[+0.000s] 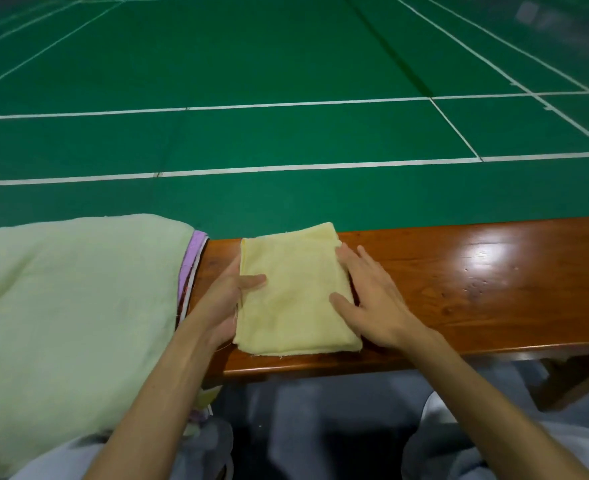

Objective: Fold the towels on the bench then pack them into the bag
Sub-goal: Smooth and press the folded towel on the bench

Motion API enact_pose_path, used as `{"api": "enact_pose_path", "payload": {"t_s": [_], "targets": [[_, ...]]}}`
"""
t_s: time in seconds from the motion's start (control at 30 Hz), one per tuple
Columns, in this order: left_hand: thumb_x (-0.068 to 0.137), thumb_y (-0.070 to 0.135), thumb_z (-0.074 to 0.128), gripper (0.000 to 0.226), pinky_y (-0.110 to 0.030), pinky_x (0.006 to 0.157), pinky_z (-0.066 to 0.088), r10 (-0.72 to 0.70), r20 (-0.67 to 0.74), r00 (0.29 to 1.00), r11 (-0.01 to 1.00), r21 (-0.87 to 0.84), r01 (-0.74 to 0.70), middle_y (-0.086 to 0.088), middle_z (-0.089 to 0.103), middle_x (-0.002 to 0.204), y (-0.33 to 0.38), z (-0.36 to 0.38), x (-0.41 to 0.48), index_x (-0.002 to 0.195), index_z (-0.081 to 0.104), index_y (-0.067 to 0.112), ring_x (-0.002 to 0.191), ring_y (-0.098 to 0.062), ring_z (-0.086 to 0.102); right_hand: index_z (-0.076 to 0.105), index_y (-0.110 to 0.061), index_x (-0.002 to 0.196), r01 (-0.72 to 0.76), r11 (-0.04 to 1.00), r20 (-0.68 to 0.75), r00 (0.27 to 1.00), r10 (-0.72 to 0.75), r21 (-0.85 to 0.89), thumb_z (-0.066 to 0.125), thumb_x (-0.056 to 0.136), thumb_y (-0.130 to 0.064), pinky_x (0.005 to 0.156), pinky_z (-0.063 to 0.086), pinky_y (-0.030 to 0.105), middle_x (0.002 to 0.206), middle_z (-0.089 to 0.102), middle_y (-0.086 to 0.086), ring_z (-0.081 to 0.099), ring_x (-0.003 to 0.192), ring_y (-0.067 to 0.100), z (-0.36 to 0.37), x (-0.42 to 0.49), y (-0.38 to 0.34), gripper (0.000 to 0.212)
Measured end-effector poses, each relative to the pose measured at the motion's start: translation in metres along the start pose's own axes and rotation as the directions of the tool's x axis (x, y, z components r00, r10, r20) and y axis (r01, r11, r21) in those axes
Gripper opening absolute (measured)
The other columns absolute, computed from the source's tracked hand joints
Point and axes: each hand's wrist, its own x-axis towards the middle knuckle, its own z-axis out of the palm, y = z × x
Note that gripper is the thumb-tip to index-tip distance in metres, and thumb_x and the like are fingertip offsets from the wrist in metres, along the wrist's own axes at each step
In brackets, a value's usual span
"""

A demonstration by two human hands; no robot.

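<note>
The left hand (222,306) pinches the folded yellow towel (296,292) at its left edge, the right hand (372,299) rests straight fingers (355,268) on its right edge, flat on the counter (459,271) beside a pale green cloth (71,306).

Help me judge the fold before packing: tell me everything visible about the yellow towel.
The yellow towel is pale, soft-looking cloth with frayed threads at its edges, folded into a layered rectangle lying flat on the wooden bench. The left hand holds its left edge, thumb on top; the right hand rests flat against its right edge, thumb on the cloth.
</note>
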Motion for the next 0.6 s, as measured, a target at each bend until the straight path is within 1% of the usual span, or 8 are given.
{"api": "enact_pose_path", "payload": {"t_s": [0.13,0.2,0.23,0.3,0.37,0.4,0.5,0.6], "targets": [[0.098,0.010,0.063,0.042,-0.050,0.094,0.058,0.007,-0.013,1.000,0.995,0.104,-0.005,-0.008,0.073,0.125,0.000,-0.001,0.003,0.135,0.059,0.029,0.112,-0.030,0.071,0.001,-0.026,0.164,-0.034,0.978,0.076,0.996,0.050,-0.205,0.032,0.099,-0.053,0.128,-0.003,0.049,0.172,-0.011,-0.001,-0.014,0.158,0.024,0.015,0.000,0.005,0.077],[0.099,0.021,0.067,0.041,-0.045,0.097,0.056,0.136,-0.081,0.987,0.908,0.410,-0.091,-0.002,0.069,0.131,0.004,-0.003,0.003,0.138,0.058,0.028,0.115,-0.024,0.068,-0.002,-0.023,0.164,-0.087,0.980,0.047,0.994,0.097,-0.177,0.036,0.093,-0.047,0.128,-0.002,0.051,0.171,-0.014,0.001,-0.015,0.157,0.025,0.013,0.003,0.004,0.084],[0.098,0.027,0.069,0.044,-0.043,0.098,0.054,0.259,-0.115,0.959,0.790,0.597,-0.141,0.001,0.067,0.134,0.004,-0.006,0.004,0.140,0.057,0.026,0.118,-0.021,0.065,-0.004,-0.023,0.164,-0.100,0.983,0.018,0.994,0.104,-0.151,0.039,0.092,-0.042,0.128,-0.001,0.051,0.171,-0.015,0.002,-0.015,0.157,0.026,0.011,0.005,0.002,0.086],[0.095,0.039,0.071,0.054,-0.045,0.103,0.052,0.538,-0.096,0.838,0.440,0.879,-0.182,0.000,0.063,0.138,0.001,-0.014,0.007,0.144,0.055,0.020,0.124,-0.022,0.061,-0.006,-0.023,0.164,-0.071,0.989,-0.056,0.996,0.064,-0.129,0.037,0.089,-0.037,0.128,-0.002,0.051,0.171,-0.016,0.002,-0.016,0.157,0.024,0.009,0.009,-0.003,0.088],[0.098,0.050,0.059,0.063,-0.045,0.114,0.042,0.665,0.062,0.745,0.101,0.980,-0.171,-0.005,0.054,0.151,-0.004,-0.013,0.006,0.152,0.046,0.018,0.138,-0.027,0.049,-0.005,-0.022,0.164,0.003,0.985,-0.099,0.995,-0.021,-0.174,0.027,0.088,-0.041,0.128,-0.004,0.049,0.171,-0.016,0.001,-0.018,0.157,0.023,0.009,0.013,-0.012,0.085],[0.100,0.052,0.049,0.065,-0.044,0.120,0.032,0.656,0.158,0.738,-0.004,0.979,-0.205,-0.005,0.045,0.158,-0.009,-0.010,0.007,0.156,0.041,0.019,0.147,-0.027,0.039,-0.005,-0.021,0.164,0.040,0.977,-0.097,0.993,-0.061,-0.208,0.022,0.089,-0.045,0.128,-0.006,0.048,0.171,-0.017,0.000,-0.020,0.157,0.023,0.012,0.014,-0.016,0.083],[0.105,0.053,0.019,0.064,-0.044,0.129,0.007,0.490,0.328,0.808,-0.182,0.945,-0.273,0.002,0.010,0.172,-0.035,0.007,0.008,0.164,0.017,0.029,0.160,-0.022,-0.002,-0.006,-0.021,0.164,0.089,0.963,-0.020,0.995,-0.097,-0.255,0.013,0.099,-0.055,0.127,-0.007,0.049,0.170,-0.020,-0.001,-0.025,0.155,0.021,0.032,0.015,-0.023,0.076],[0.102,0.056,-0.002,0.065,-0.046,0.130,0.000,0.376,0.333,0.865,-0.293,0.928,-0.230,0.004,-0.012,0.171,-0.060,0.017,0.009,0.164,-0.003,0.033,0.156,-0.020,-0.021,-0.006,-0.021,0.164,0.075,0.953,0.045,0.997,-0.065,-0.295,0.017,0.106,-0.051,0.127,-0.002,0.053,0.170,-0.020,-0.003,-0.026,0.154,0.019,0.046,0.013,-0.014,0.070]]}}
